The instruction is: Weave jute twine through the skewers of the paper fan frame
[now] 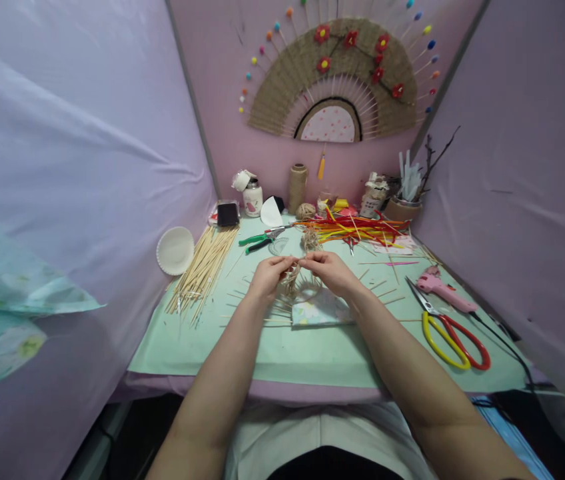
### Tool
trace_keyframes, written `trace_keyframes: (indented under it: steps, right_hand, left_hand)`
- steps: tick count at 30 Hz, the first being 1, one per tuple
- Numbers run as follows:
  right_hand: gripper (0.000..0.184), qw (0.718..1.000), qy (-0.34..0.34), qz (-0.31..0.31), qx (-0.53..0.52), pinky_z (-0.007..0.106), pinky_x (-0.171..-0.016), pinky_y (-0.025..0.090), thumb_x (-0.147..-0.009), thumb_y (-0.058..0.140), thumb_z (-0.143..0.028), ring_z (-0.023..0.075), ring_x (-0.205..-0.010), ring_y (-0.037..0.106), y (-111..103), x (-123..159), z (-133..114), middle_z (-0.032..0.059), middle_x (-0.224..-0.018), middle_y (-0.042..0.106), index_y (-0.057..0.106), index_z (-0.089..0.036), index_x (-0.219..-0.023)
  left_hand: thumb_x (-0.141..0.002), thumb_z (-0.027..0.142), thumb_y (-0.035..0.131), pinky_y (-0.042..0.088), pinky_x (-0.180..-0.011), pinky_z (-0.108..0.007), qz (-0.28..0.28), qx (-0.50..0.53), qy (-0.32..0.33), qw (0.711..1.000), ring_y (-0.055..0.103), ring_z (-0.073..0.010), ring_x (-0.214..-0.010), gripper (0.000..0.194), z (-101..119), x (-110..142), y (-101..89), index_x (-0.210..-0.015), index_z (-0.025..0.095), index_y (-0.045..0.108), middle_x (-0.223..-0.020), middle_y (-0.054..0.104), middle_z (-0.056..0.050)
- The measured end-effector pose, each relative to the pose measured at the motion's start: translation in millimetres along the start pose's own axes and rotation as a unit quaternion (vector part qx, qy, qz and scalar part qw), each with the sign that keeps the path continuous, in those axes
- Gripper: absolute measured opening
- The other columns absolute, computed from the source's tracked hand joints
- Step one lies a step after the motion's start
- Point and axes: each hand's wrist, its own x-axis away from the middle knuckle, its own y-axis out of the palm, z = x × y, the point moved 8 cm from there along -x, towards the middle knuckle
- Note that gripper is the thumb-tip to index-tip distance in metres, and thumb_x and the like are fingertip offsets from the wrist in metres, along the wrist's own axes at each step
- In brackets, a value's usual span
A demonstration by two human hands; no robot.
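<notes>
My left hand [271,275] is closed round a loose bundle of tan twine [290,283], which hangs below its fingers. Fingertips of my right hand [330,270] pinch the twine close to the left fingers, the two hands nearly touching. Beneath them lies a half-round fan base [320,312] covered in pale floral cloth, with thin sticks fanning out from its curved side. Part of the base and sticks is hidden by my hands and forearms. Just beyond my hands sits another tangle of twine [310,240].
Bamboo sticks [202,267] and a white bowl [175,251] lie left. Green-handled pliers [262,237] and red and yellow pipe cleaners [357,228] are behind. Large scissors [447,327] and a pink glue gun [443,289] with a cord lie right. A finished fan [272,93] hangs on the back wall.
</notes>
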Motion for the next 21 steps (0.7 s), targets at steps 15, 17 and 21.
trace_keyframes:
  steps: [15,17,21]
  right_hand:
    - [0.038,0.997,0.001,-0.006,0.075,0.025,-0.055,0.025,-0.063,0.073,-0.050,0.0088,-0.057,0.037,-4.6,2.1,-4.6,-0.0040,-0.059,0.048,0.060,-0.015,-0.064]
    - [0.039,0.998,0.014,-0.024,0.062,0.025,-0.054,0.023,-0.063,0.073,-0.051,0.0081,-0.056,0.034,-1.1,4.1,-5.3,-0.0046,-0.058,0.047,0.060,-0.014,-0.066]
    - [0.039,0.996,0.041,-0.069,0.030,0.024,-0.051,0.020,-0.066,0.071,-0.053,0.0069,-0.052,0.029,4.7,7.3,-4.0,-0.0059,-0.055,0.042,0.062,-0.015,-0.070]
  left_hand:
    - [-0.083,0.024,0.061,0.047,-0.076,-0.030,0.021,-0.343,0.419,0.840,0.063,-0.0167,-0.077,0.014,53.5,45.4,31.8,-0.075,0.019,0.072,-0.076,0.071,-0.004]
    - [-0.082,0.025,0.062,0.048,-0.077,-0.030,0.021,-0.325,0.419,0.848,0.063,-0.0167,-0.077,0.014,53.8,45.4,30.3,-0.074,0.019,0.072,-0.077,0.071,-0.004]
    - [-0.082,0.027,0.062,0.049,-0.076,-0.029,0.014,-0.272,0.384,0.882,0.064,-0.0165,-0.076,0.016,51.8,40.4,27.2,-0.072,0.018,0.072,-0.076,0.072,-0.004]
